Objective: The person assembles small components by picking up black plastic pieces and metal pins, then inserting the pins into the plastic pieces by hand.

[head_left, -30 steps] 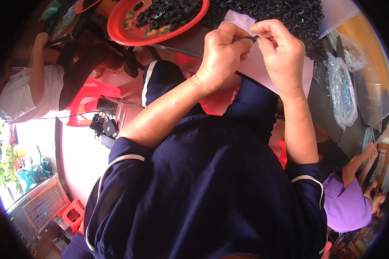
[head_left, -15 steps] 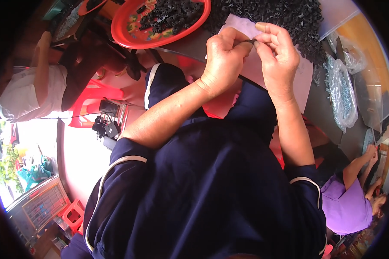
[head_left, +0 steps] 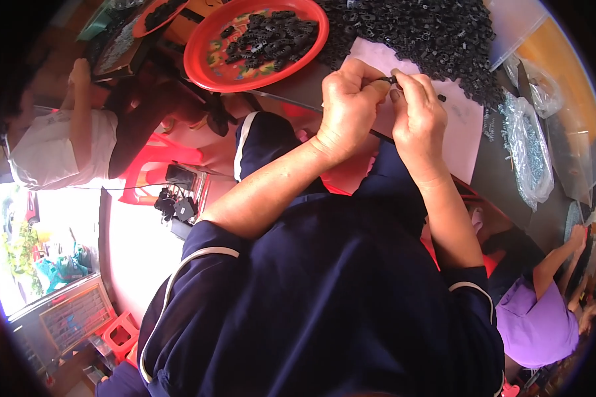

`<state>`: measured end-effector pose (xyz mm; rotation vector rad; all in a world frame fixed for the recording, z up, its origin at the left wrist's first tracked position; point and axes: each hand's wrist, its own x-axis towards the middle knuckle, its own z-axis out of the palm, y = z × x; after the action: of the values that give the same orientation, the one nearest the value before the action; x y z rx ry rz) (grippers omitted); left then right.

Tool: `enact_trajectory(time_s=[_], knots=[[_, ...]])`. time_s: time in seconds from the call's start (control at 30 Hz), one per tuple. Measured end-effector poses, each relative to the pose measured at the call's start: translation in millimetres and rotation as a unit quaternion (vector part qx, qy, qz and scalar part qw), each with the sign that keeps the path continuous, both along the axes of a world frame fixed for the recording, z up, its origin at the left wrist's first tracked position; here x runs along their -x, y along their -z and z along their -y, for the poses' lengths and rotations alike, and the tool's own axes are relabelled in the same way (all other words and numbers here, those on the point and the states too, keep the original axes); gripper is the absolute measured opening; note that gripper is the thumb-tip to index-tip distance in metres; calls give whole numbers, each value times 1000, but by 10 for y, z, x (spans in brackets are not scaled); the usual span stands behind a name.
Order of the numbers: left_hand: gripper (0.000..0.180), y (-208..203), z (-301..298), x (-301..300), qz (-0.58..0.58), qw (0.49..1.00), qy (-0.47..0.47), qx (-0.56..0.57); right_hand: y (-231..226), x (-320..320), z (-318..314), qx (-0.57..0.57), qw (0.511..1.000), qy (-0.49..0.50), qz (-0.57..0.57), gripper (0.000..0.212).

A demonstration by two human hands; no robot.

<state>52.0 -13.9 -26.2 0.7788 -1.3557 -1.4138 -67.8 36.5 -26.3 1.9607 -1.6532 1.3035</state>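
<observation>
A red tray (head_left: pixel 228 84) with a patterned bottom sits at the far left of the tabletop (head_left: pixel 503 165), a loose pile of black pieces (head_left: pixel 271 40) inside it. To its right spreads a large heap (head_left: pixel 430 33) of black bits, reaching down to a pink sheet (head_left: pixel 463 132) that lies in front of the person. One small black bit (head_left: pixel 442 98) rests alone on the sheet, just right of the right hand (head_left: pixel 420 119). Farther right lies a clear bag (head_left: pixel 530 155) of small bluish pieces. A co-worker in purple (head_left: pixel 536 324) is at the lower right, another in white (head_left: pixel 63 149) at the left, near a red chair (head_left: pixel 155 159).

The hands block much of the sheet, and the fingers hide most of the part (head_left: pixel 392 80) — only a dark end shows, held above the sheet. The left hand (head_left: pixel 347 109) pinches it between thumb and bent index finger. The right hand's index fingertip reaches the same part from the other side, its thumb tip close below and its other fingers curled — whether they grip it or merely touch it, one cannot tell.
</observation>
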Motion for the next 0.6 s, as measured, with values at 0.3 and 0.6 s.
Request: enact_trajectory(time_s=[0.3, 0.6], knots=[[5, 34, -36, 9, 9, 999, -17, 46, -10, 5, -33, 19, 998, -35, -50, 35], [7, -342, 124, -335, 2, 994, -69, 89, -106, 97, -210, -18, 954, -36, 296, 28]])
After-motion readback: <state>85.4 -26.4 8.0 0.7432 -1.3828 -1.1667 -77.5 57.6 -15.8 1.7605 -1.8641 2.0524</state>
